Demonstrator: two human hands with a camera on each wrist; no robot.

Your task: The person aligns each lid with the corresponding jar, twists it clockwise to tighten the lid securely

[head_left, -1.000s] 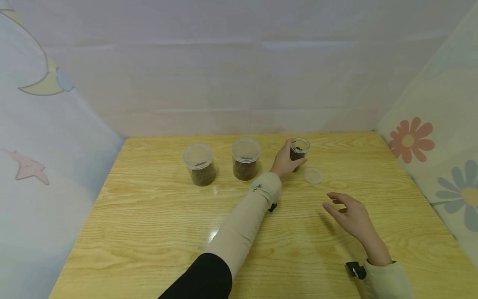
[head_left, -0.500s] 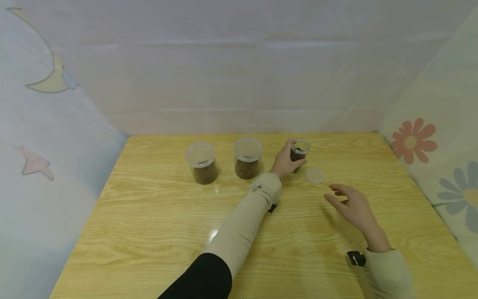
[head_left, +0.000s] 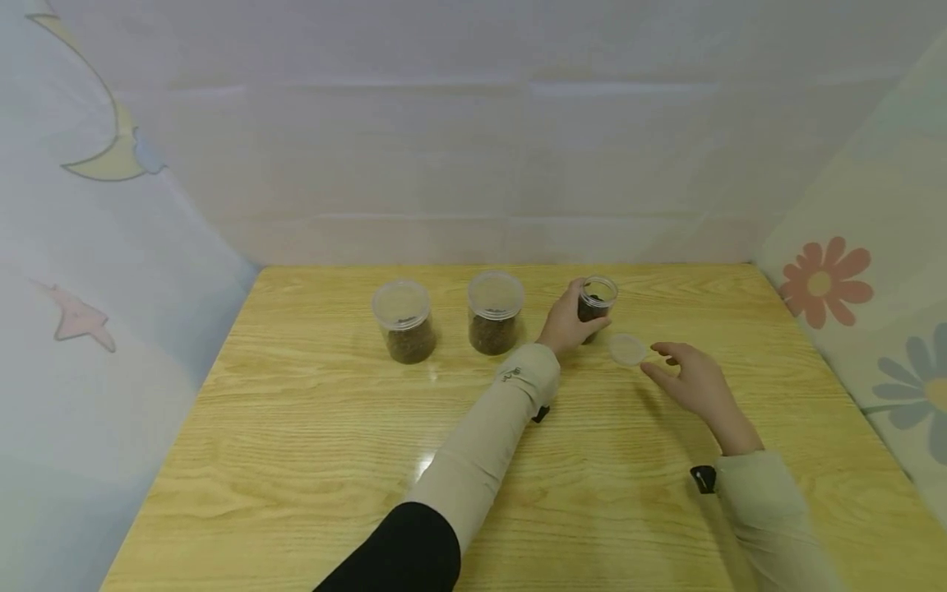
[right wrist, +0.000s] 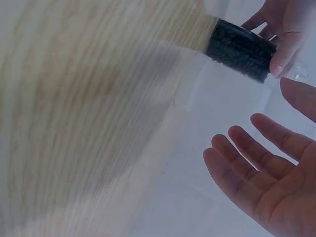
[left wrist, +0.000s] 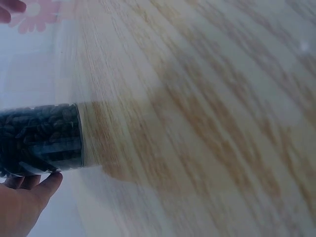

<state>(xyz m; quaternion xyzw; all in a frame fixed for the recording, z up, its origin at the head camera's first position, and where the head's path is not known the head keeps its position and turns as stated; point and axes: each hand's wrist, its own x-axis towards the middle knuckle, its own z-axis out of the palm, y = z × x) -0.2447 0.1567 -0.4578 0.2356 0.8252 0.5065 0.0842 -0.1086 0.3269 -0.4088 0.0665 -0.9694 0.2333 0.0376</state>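
My left hand (head_left: 567,322) grips a small clear jar (head_left: 594,306) at the back right of the table, thumb on the near side and fingers round the far side. The jar is uncovered and upright, and dark seeds or beans (left wrist: 42,136) fill its lower part in the left wrist view. Just in front of it a translucent round lid (head_left: 627,349) lies flat on the wood. My right hand (head_left: 690,380) hovers beside the lid's right edge, thumb and fingers spread apart with nothing between them. In the right wrist view its fingers (right wrist: 242,168) are loosely extended.
Two larger clear jars with lids on, the left one (head_left: 405,322) and the middle one (head_left: 496,314), stand left of my left hand, both partly filled with brown material. The wooden table (head_left: 311,460) ends at a pale back wall (head_left: 473,164).
My right hand has moved away from me and slightly left, up to the lid. My left hand keeps its grip on the small jar. The view has shifted slightly.
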